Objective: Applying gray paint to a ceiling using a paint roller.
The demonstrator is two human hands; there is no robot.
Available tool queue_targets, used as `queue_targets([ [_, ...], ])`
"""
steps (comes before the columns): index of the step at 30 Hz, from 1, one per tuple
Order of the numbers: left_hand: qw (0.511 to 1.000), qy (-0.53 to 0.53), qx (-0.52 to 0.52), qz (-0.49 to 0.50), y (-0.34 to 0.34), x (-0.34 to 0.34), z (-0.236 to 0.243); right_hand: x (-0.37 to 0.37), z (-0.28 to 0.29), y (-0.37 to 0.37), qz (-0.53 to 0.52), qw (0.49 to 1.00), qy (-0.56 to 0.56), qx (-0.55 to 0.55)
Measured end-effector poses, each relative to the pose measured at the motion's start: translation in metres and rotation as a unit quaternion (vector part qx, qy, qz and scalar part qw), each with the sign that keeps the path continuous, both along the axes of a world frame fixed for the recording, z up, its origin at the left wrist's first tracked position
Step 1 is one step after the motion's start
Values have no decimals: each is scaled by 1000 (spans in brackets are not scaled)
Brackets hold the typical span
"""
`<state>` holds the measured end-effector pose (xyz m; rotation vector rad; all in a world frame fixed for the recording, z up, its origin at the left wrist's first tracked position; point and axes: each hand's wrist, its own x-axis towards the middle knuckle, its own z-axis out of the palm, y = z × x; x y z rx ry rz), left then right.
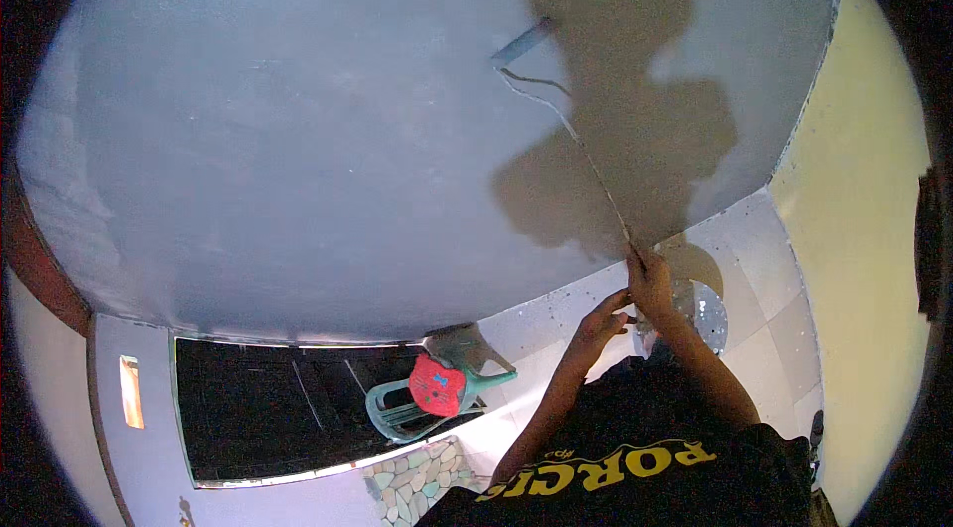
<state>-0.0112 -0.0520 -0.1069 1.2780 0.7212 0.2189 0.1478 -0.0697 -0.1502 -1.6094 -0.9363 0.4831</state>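
Note:
A long-handled paint roller (523, 43) rests against the grey wall (298, 150), its bent wire frame and thin pole (604, 185) running down toward me. Closed around the lower pole is my right hand (650, 284). Just below and to the left, my left hand (600, 327) has curled fingers and appears to grip the pole's lower end, which is mostly hidden between the hands. Beyond my right forearm, a round, pale, paint-spotted container or lid (707, 317) sits on the floor, partly covered by the arm.
A green plastic chair (397, 420) with a red cushion-like item (437, 385) stands left of my arms, by a dark opening or panel (258, 408). A yellow wall (854, 170) rises at right. Paint spots mark the tiled floor (764, 269). A stone-patterned patch (417, 482) lies below the chair.

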Motion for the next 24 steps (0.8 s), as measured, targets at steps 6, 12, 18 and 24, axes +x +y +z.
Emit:
queue_targets([
  [6, 1000, 8, -19, 7, 0, -8, -10, -4, 9, 5, 5, 994, 112, 17],
  [12, 1000, -12, -29, 6, -2, -11, -26, -8, 12, 23, -37, 994, 57, 83],
  [18, 998, 20, -52, 16, 0, -13, -41, -20, 1, 6, -34, 990, 134, -11],
  [24, 998, -11, -22, 58, 5, -14, -39, -19, 21, 13, -12, 992, 127, -9],
])
